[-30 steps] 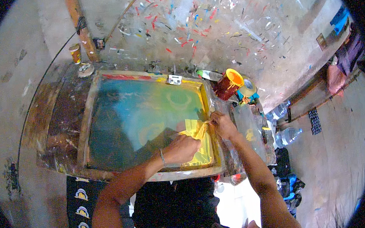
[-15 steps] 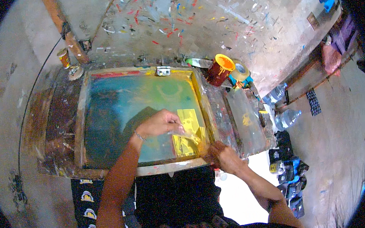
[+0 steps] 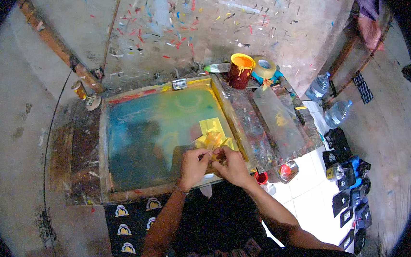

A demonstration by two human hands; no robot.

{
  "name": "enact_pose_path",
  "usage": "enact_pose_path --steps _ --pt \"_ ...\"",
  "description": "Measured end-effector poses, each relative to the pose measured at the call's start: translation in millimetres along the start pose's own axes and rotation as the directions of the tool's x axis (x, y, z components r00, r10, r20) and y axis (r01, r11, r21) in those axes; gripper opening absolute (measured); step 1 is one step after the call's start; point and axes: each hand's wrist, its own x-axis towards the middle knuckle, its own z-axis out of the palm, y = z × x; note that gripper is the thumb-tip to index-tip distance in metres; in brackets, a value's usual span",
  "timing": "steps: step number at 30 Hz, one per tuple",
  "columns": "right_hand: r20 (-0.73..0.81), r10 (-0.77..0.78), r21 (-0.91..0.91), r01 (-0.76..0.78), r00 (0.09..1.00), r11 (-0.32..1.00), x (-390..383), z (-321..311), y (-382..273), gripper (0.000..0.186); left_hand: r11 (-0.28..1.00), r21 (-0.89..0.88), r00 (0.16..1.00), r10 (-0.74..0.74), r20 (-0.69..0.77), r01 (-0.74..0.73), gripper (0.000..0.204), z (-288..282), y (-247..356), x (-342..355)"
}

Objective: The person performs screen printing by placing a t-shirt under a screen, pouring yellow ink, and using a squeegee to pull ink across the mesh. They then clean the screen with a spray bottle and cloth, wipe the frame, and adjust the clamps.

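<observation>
A screen-printing frame [image 3: 105,158] with blue-green stained mesh [image 3: 140,129] lies on the worktable in front of me. Pale yellow tape [image 3: 210,125] covers a patch at the mesh's near right, creased and fanned out by my fingers. Over the frame's near edge, my left hand [image 3: 194,169] and my right hand [image 3: 232,167] meet. Thumbs and fingertips of both are pinched together at the tape's near end, apparently on a thin tape strip. The fingers partly hide what lies between them.
Right of the frame stand a paint can [image 3: 239,72] with orange-yellow drips and a tape roll [image 3: 264,68]. A small metal clip [image 3: 179,84] sits on the far rim. Water bottles [image 3: 338,114] and dark folded cloths [image 3: 345,180] are on the floor at right. Patterned black fabric [image 3: 124,229] hangs below.
My left hand has come down toward me from over the mesh, and my right hand has left the frame's corner to join it. The tape looks more bunched; my view has shifted slightly.
</observation>
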Motion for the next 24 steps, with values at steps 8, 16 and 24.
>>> enact_pose_path --steps 8,16,24 --pt "-0.068 0.193 0.177 -0.179 0.979 0.968 37 24 31 0.039 0.984 -0.159 0.995 -0.072 0.069 0.082 0.025 9 -17 -27" --pt "-0.026 0.031 -0.034 -0.032 0.999 0.999 36 -9 22 0.016 0.821 0.565 0.997 0.050 0.061 -0.076 0.076 -36 -15 -82" --pt "0.110 0.011 0.083 -0.020 0.994 0.996 28 -76 35 0.010 0.603 0.797 0.999 -0.053 -0.007 0.037 0.094 -36 -39 -96"
